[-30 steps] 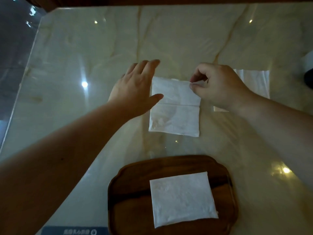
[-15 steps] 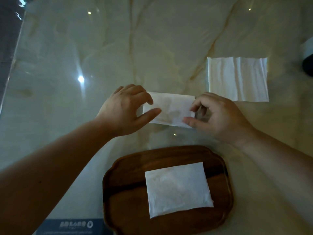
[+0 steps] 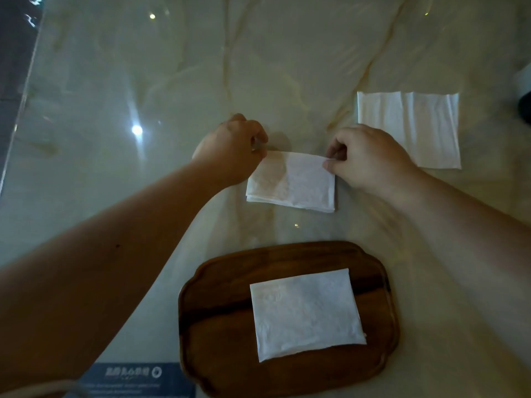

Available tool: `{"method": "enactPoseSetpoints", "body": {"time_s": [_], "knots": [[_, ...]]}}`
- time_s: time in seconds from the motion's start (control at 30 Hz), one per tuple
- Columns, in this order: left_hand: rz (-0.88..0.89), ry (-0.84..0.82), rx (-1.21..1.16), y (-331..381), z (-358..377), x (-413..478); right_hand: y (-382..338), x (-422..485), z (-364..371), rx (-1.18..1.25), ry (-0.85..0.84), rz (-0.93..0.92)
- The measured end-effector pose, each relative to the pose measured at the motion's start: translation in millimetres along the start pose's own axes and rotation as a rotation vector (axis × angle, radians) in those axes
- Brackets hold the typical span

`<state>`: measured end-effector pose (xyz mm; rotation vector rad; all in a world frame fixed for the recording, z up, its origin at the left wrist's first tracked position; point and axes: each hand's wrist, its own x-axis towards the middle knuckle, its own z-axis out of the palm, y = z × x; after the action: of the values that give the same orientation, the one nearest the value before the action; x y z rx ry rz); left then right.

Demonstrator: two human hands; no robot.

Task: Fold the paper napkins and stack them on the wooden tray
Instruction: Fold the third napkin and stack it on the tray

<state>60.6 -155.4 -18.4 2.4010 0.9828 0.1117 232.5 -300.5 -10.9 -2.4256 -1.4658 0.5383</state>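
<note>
A white paper napkin (image 3: 293, 183), folded into a small rectangle, lies on the marble table in the middle. My left hand (image 3: 231, 149) pinches its far left corner and my right hand (image 3: 365, 155) pinches its far right corner. Nearer to me sits the dark wooden tray (image 3: 218, 311) with one folded napkin (image 3: 306, 313) lying flat on it. An unfolded stack of napkins (image 3: 409, 127) rests on the table to the far right, just beyond my right hand.
The glossy marble table (image 3: 143, 81) has its left edge at the frame's left side. A blue printed card (image 3: 135, 377) lies at the near edge left of the tray. A dark and white object (image 3: 524, 93) sits at the far right edge.
The napkin's far half was folded toward me, making it half as long. Both hands then shifted from its near side to pinch the far corners along the fold.
</note>
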Motion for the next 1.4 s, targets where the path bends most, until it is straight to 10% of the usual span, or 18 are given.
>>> {"method": "enactPoseSetpoints", "body": {"time_s": [0.27, 0.73, 1.4], "knots": [[0.017, -0.101, 0.037, 2.3, -1.3, -5.8, -5.1, -19.1, -2.8, 0.166, 0.082, -0.056], [-0.27, -0.051, -0.772, 20.7, -18.0, -107.5, -21.0, -99.8, -0.3, 1.152, 0.073, 0.105], [-0.29, -0.138, -0.353, 29.7, 13.5, -191.0, -8.3, -170.1, 33.2, 0.522, -0.054, -0.037]]}}
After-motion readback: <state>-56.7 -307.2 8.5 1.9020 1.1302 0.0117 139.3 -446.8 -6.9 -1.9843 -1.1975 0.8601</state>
